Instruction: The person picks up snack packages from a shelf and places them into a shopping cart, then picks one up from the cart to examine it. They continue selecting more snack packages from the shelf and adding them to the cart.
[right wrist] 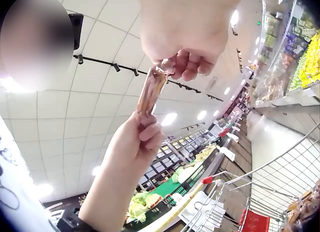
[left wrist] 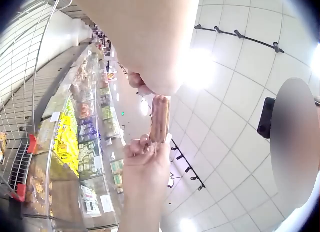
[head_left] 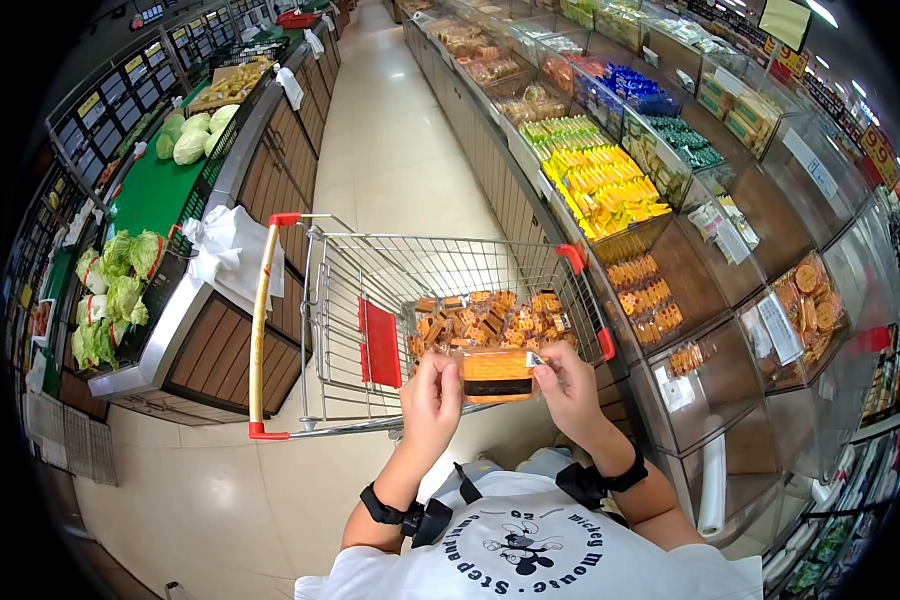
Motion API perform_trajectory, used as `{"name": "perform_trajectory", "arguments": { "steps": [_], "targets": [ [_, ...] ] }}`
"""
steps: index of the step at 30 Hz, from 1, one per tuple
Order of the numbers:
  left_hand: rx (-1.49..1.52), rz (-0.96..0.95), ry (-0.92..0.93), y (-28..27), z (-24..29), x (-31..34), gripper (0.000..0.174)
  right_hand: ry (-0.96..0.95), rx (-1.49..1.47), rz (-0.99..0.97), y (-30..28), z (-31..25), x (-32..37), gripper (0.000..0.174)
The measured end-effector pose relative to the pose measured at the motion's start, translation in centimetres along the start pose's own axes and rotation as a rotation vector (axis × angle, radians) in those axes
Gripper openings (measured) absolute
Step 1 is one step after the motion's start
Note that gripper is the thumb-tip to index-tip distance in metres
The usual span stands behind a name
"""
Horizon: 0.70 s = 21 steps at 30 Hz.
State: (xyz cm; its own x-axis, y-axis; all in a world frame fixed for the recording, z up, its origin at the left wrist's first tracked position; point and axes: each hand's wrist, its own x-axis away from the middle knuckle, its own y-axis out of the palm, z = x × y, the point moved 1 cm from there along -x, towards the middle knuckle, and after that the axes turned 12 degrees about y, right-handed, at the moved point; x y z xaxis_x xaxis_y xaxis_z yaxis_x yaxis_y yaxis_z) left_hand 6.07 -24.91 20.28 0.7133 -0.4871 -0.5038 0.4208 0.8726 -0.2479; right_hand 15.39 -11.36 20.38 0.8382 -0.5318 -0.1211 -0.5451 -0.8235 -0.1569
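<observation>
In the head view both hands hold up a clear-wrapped packaged cake (head_left: 499, 374), orange on top with a dark brown band below. My left hand (head_left: 432, 390) grips its left end, the thumb on the near face. At the other end, my right hand (head_left: 567, 383) pinches the wrapper's corner between thumb and fingers. Edge-on, the packaged cake (left wrist: 160, 119) spans the two hands in the left wrist view; the right wrist view likewise has the packaged cake (right wrist: 151, 91) between them. Many similar packets (head_left: 490, 318) lie in the shopping cart (head_left: 335, 270) beyond the hands.
Snack bins (head_left: 705, 400) with clear dividers run along the right, holding yellow packets (head_left: 605, 190) and other goods. On the left stands a produce counter (head_left: 185, 345) with lettuces (head_left: 120, 270) and cabbages (head_left: 192, 145). A tiled aisle (head_left: 370, 130) stretches ahead between them.
</observation>
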Motion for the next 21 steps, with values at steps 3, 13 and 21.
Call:
{"name": "perform_trajectory", "arguments": {
  "steps": [3, 13, 21],
  "targets": [
    [0.018, 0.023, 0.043, 0.5, 0.1, -0.1, 0.011, -0.030, -0.001, 0.023, -0.7, 0.6, -0.1, 0.008],
    [0.163, -0.011, 0.039, 4.1, -0.3, -0.8, 0.012, 0.023, -0.275, -0.014, -4.1, 2.0, -0.8, 0.006],
    [0.075, -0.261, -0.080, 13.2, -3.3, -2.3, 0.007, 0.217, -0.315, 0.193, -10.7, 4.5, -0.6, 0.015]
  ]
}}
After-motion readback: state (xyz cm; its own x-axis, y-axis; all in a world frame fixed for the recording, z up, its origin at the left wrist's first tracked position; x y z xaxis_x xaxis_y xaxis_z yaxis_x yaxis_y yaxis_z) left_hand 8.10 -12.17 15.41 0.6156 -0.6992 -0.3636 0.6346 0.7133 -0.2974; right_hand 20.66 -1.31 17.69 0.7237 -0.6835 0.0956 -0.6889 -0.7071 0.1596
